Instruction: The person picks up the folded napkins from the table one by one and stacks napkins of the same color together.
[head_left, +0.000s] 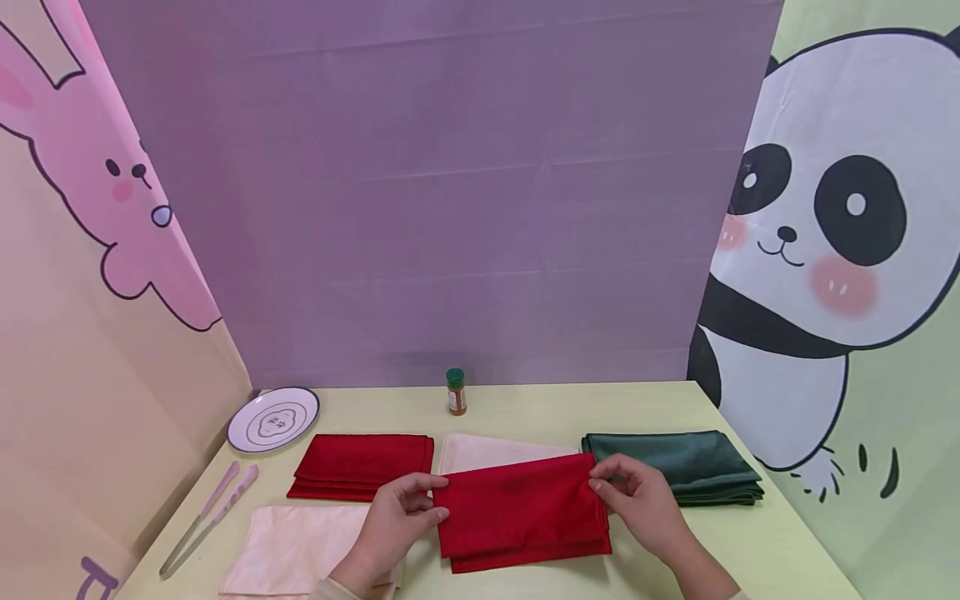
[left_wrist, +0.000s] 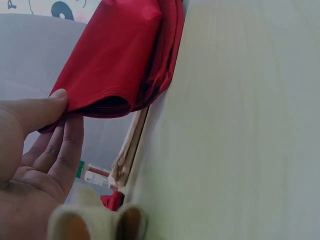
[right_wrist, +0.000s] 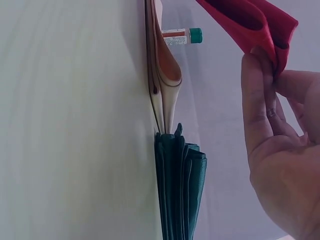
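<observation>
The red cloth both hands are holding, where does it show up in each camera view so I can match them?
Head: the red cloth lies low centre, between left hand and right hand.
Left wrist: upper middle, its edge pinched above the fingers.
Right wrist: top right corner, pinched at the fingertips.
Shared landmark: the green-capped spice bottle.

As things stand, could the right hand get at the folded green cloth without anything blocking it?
Probably yes. The right hand pinches the red cloth by its far right corner, and the green cloth lies just beside it on the table, nothing between; it would have to release first.
</observation>
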